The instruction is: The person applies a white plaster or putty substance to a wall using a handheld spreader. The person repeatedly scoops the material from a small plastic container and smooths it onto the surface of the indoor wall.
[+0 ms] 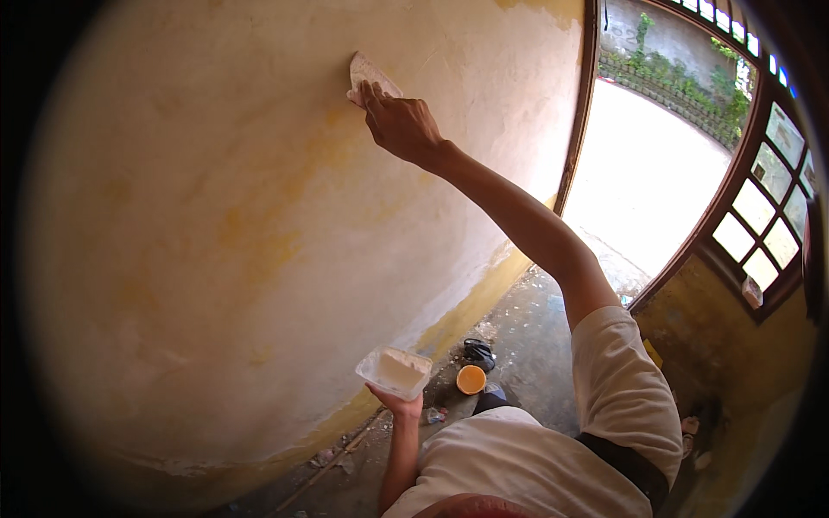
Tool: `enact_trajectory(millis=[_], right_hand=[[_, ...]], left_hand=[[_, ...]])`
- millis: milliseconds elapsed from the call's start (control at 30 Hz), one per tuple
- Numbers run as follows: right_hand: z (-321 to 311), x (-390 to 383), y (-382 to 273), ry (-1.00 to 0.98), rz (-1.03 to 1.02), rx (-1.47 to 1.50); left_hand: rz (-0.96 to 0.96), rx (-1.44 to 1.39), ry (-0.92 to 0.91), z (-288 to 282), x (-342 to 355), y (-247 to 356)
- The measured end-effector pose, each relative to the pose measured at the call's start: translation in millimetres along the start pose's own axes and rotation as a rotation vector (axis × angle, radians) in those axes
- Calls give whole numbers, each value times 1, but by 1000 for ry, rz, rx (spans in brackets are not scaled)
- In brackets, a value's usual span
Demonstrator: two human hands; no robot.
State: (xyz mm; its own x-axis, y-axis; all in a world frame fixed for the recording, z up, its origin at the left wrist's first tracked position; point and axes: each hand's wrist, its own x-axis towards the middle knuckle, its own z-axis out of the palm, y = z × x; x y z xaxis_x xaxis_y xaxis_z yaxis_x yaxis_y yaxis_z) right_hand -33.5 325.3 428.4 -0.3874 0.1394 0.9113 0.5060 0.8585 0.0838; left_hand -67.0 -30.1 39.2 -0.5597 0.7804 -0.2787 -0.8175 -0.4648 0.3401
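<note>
- Reddish shape cut off at the lower rim, too close to tell what
- Then the person's pale shirt, dark strap across it under the right sleeve
- Left hand low, cupped under a clear tub, fingers mostly hidden below it; white paste inside, tub near the wall
- Right arm stretched up and out, right hand closed round a flat white-smeared scraper, thumb placement can't tell; scraper is up high, against the wall
- Wall: patchy white coat, yellow showing through mid-area and along the bottom
- Floor: orange round container just beside a black bag, thin stick and scraps along the wall's foot
- Far right: paned window next to the open doorway
- Beyond it: bright paving, green plants, grey outer wall
</note>
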Motion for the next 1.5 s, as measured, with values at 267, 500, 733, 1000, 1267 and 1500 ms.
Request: enact_trajectory(millis=[267,500,733,1000,1267,1500], right_hand=[[-35,-69,62,289,444,276],[-34,9,143,332,724,172],[9,-42,-7,378,135,211],[-46,0,66,548,158,239],[-8,30,70,257,-38,12],[-51,-50,25,161,42,398]], left_hand=[[-44,27,-44,-15,8,-1],[-52,40,-11,-2,5,2],[-35,23,-26,-13,5,3],[7,22,-84,-14,1,-2],[-5,-8,-26,-20,8,-6],[-3,40,-67,-27,8,2]])
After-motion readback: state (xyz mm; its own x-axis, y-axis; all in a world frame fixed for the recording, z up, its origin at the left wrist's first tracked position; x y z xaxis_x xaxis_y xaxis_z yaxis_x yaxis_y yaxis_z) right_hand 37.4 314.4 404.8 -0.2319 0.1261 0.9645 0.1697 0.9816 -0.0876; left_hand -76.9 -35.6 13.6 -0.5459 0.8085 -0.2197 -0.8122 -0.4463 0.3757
